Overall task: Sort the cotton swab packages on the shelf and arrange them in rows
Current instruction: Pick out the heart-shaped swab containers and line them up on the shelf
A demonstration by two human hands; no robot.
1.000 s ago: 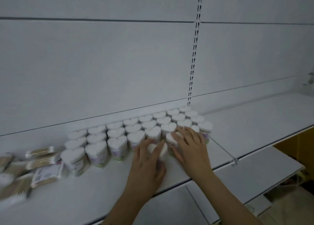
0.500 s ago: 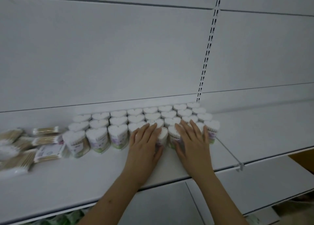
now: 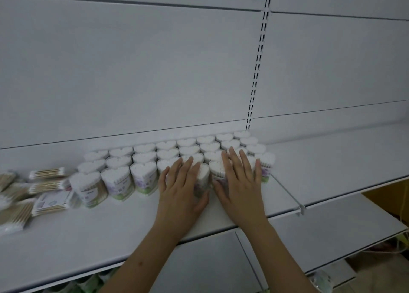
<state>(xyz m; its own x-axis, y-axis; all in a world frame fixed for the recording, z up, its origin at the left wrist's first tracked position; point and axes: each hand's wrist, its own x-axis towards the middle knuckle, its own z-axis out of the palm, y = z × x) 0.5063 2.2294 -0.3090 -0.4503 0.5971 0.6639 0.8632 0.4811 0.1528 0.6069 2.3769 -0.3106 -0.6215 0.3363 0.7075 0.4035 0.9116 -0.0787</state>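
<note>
There is 1 view, from a head-worn wide-angle camera. It looks forward and slightly down at the white shelf (image 3: pixel 88 244) from close in front, at arm's reach, facing the rear panel (image 3: pixel 132 71) squarely. Both forearms enter from the bottom edge. The slotted upright (image 3: pixel 257 67) stands right of centre, and lower shelves show below.

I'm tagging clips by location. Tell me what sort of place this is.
Most likely a shop aisle being stocked. A white metal shelf sits under a slotted upright, as in store fittings. Many identical heart-shaped cotton swab tubs stand in rows, with flat swab packs beside them.
</note>
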